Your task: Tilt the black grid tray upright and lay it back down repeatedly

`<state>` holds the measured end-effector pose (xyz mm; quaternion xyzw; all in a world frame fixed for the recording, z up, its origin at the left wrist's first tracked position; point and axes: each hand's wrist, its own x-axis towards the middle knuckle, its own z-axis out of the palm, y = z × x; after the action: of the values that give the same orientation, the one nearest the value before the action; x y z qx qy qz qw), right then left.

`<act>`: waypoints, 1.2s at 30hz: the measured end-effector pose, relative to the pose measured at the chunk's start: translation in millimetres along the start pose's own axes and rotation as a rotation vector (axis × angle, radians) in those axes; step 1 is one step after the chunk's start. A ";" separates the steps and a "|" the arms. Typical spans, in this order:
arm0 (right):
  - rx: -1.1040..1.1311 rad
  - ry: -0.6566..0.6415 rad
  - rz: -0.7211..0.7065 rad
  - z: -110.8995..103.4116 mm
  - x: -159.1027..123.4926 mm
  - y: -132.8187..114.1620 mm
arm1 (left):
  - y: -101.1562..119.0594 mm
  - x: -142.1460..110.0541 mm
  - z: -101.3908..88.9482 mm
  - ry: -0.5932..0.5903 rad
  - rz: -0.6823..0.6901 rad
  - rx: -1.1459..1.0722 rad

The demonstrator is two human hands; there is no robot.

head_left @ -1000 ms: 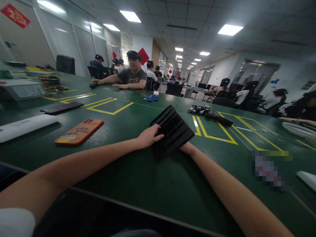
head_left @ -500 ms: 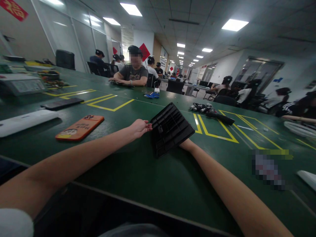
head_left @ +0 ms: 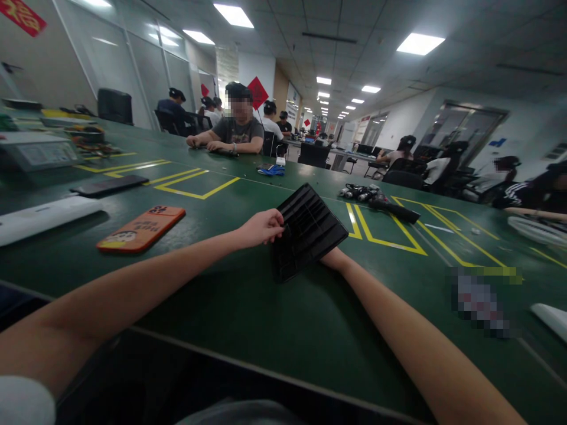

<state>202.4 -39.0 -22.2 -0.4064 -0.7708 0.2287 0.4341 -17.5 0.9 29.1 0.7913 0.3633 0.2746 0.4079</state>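
Note:
A black ribbed plastic panel (head_left: 312, 230) is tilted above the table, its ribbed face turned toward me. My right hand (head_left: 335, 258) grips it at the lower right edge; most of those fingers are hidden behind the panel. At the left side of the panel, my left hand (head_left: 264, 227) has its fingers curled in a pinch over the ribbed face. What those fingertips hold, if anything, is too small to make out.
On the green table (head_left: 230, 313) an orange phone case (head_left: 142, 229), a dark flat phone-like thing (head_left: 110, 185) and a white flat object (head_left: 48, 219) lie leftward. Bundled black cables (head_left: 365, 195) are at right. A co-worker (head_left: 239, 130) sits opposite.
My left hand has moved right onto the panel's face, and its fingers have curled from stretched out to a pinch. The panel and my right hand stay almost the same.

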 end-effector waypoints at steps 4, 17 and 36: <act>-0.033 -0.006 -0.016 -1.7 -1.7 -0.3 | -0.4 -0.7 -1.6 0.013 0.203 0.442; -0.059 -0.008 -0.016 -1.2 -2.3 9.5 | 1.5 0.7 -0.2 0.011 0.243 0.466; -0.078 -0.008 -0.066 0.8 -1.6 9.0 | 2.4 2.4 6.7 0.114 0.159 0.517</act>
<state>206.0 -35.3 -29.7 -0.3963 -0.7939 0.1857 0.4221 -10.3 -1.0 28.0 0.8785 0.3805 0.2478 0.1485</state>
